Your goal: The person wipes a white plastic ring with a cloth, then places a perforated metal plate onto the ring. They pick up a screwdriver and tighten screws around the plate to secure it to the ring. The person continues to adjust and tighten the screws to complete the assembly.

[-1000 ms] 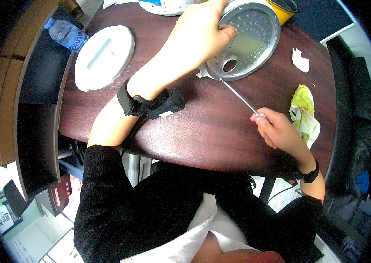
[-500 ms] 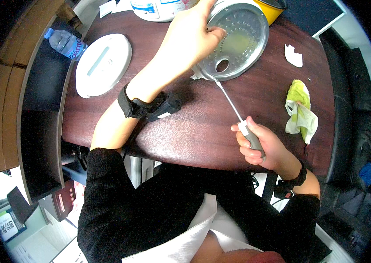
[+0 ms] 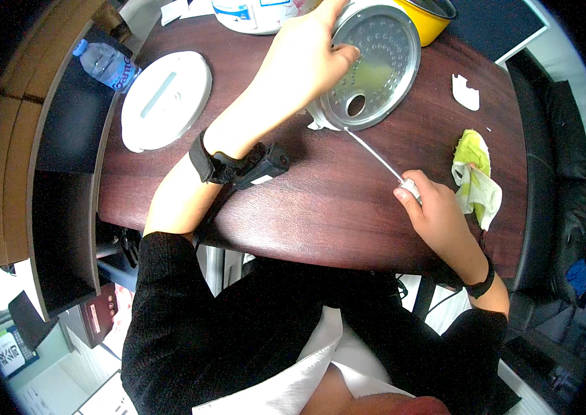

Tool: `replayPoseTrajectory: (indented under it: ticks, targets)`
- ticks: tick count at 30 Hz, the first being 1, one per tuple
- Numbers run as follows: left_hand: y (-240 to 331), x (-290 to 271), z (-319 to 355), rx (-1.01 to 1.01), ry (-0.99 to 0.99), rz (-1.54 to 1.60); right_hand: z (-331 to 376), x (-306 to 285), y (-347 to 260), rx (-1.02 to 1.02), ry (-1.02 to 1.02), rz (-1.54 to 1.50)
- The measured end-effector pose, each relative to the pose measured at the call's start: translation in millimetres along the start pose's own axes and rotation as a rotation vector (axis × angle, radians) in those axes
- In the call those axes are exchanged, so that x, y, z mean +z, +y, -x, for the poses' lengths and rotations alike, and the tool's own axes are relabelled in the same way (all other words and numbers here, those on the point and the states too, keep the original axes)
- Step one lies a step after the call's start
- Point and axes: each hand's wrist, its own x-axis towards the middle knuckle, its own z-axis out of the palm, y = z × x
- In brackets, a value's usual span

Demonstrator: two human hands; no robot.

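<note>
Perforated metal disc (image 3: 376, 66), left hand (image 3: 307, 59) grip clamped on it; right hand (image 3: 438, 214) pinches thin rod (image 3: 376, 155).

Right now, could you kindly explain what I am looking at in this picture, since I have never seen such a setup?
There is no machine here: a person wears a fisheye camera on the head, looking down at their own hands. The left hand steadies a round perforated metal plate on a dark wooden table. The right hand grips a thin metal rod whose tip meets the plate's rim. Nearby lie a white round lid, a plastic bottle and a yellow-green cloth.
</note>
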Motion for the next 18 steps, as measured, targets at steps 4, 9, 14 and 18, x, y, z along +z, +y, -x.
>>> replayPoseTrajectory:
  ticks: [4,9,14,18]
  targets:
    - [3,0,-1,-0.056,0.005,0.011,-5,6,5,0.002,-0.048,-0.076]
    - [1,2,-1,-0.076,0.001,0.059,-4,15,18,0.263,-0.347,-0.602]
    - [1,3,-1,-0.038,0.014,-0.017,2,18,6,0.505,-0.488,-1.188]
    - [6,2,-1,-0.053,0.000,0.004,4,17,-1,0.615,-0.505,-1.448]
